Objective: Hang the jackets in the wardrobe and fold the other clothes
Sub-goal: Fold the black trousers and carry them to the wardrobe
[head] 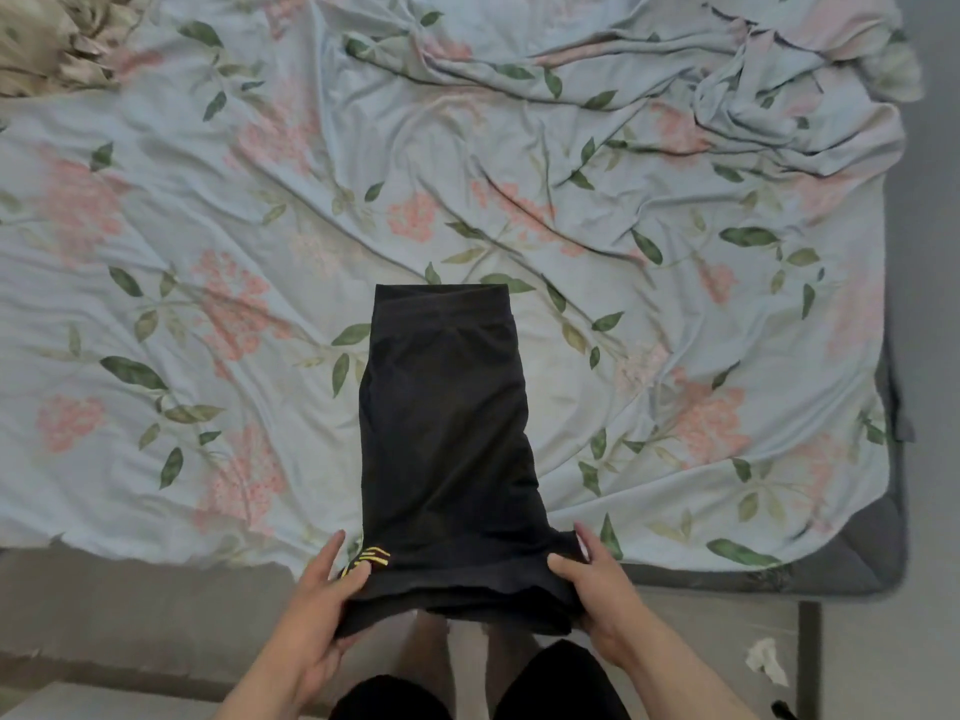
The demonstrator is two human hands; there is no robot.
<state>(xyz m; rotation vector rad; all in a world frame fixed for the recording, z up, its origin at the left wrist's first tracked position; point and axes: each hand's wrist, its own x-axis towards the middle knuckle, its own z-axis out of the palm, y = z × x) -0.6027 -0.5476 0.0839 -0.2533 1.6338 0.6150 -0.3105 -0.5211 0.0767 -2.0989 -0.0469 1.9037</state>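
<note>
Your shorts (447, 407) lie lengthwise on the bed (208, 200), waistband at the far end, hem end just off the near edge. Left hand (322, 595) pinches the hem's left corner, thumb on top. Right hand (597, 595) grips the right corner the same way. Fabric looks thin, soft & light, prob. a bit slick, though it's too dark to be sure. It'll sag w/o support, so hold by both corners, lift evenly, and fold the hem to the waistband.

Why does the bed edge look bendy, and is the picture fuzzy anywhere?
Head view: the wide lens bows the mattress edge; light is soft and dim, no glare; the beige cloth top left is smeared; the dark shorts look sharper.
</note>
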